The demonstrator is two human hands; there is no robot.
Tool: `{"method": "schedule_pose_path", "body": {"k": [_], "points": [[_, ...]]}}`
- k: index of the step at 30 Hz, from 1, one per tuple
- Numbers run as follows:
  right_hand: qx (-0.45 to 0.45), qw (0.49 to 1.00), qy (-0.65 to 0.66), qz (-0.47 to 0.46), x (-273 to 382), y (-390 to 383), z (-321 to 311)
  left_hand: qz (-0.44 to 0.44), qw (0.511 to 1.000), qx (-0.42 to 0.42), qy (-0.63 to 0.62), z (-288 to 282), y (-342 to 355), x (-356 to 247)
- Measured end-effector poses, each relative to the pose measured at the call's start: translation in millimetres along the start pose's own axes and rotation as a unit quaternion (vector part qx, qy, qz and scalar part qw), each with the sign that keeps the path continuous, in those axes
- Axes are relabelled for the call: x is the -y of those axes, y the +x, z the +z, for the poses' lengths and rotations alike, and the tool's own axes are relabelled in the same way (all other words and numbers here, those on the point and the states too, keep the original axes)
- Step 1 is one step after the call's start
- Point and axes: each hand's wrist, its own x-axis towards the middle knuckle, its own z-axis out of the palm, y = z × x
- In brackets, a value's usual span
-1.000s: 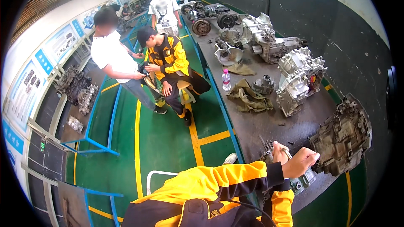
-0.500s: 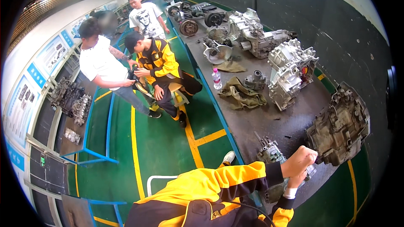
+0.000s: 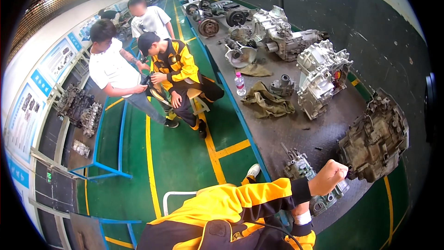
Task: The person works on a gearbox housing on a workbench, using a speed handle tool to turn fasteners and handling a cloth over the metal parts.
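The left hand (image 3: pixel 327 177) is held with its fingers curled closed into a fist; whether the palm encloses anything cannot be told. The right hand (image 3: pixel 300 208) shows only a strip of skin above a white wrist band (image 3: pixel 303 218); its fingers are hidden behind the left forearm, so their state cannot be told. Directly below the fist, partly covered by it, a metal assembly (image 3: pixel 298 165) with projecting rods lies on the near part of the bench (image 3: pixel 323 134); contact cannot be confirmed. Its position near the bench edge presumably keeps it within reach of both arms. To the right of the fist rests a dark gearbox housing (image 3: pixel 377 141), its broad base probably serving to steady it. Farther along the bench are a silver casing (image 3: pixel 319 76), a small cast part (image 3: pixel 281 85) and a crumpled cloth (image 3: pixel 266 102), the cloth likely left there as a convenient wipe. Left of these stands a capped bottle (image 3: pixel 240 84), upright, near the bench edge. At the far end sits a drum (image 3: pixel 209 27). Across the floor to the left, a seated co-worker (image 3: pixel 185 69) and a standing person (image 3: pixel 104 69) both have hands at a dark object. The bottle bears a wraparound label, illegible here. Along the left wall, illustrated posters (image 3: pixel 62 55) carry print too small to read; a blue panel (image 3: pixel 18 173) bears white characters bent by the lens.
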Motion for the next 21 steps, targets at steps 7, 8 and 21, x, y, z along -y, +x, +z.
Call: {"method": "schedule_pose_path", "body": {"k": [7,8,21], "points": [[0.195,0.964,-0.178,-0.042,-8.2,65.1,12.1,0.012,1.0,-0.011,0.019,-5.0,-4.2,3.9],[0.196,0.96,-0.197,-0.038,-7.5,74.1,13.4,0.002,1.0,0.006,0.024,-4.8,-5.7,3.8],[-0.131,0.984,0.042,0.111,-68.0,75.5,-13.3,0.043,0.995,0.006,0.092,13.2,-27.2,0.1]]}}
